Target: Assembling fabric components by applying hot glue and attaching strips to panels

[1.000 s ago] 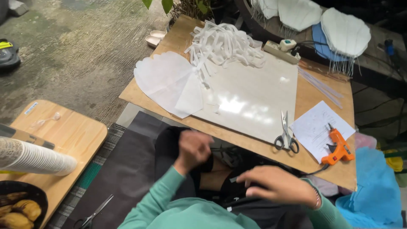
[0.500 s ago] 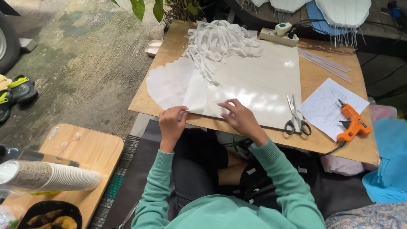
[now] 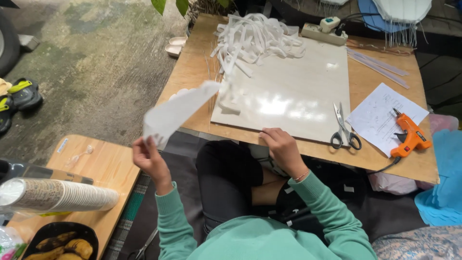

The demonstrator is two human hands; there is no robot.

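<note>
White paper sheet (image 3: pixel 180 111) | centre-left of frame, lifted off low wooden table (image 3: pixel 192 72) | left hand (image 3: pixel 149 156) pinches its lower corner | right hand (image 3: pixel 281 147) fingers curled on white board (image 3: pixel 293 91) edge | step: lifting sheet clear; next needs steady carry.

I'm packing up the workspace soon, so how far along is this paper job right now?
Done: a heap of cut white strips lies at the board's far end. In hand: the left hand lifts a white paper sheet; the right hand rests on the board's near edge. Left: scissors and glue gun lie untouched.
</note>
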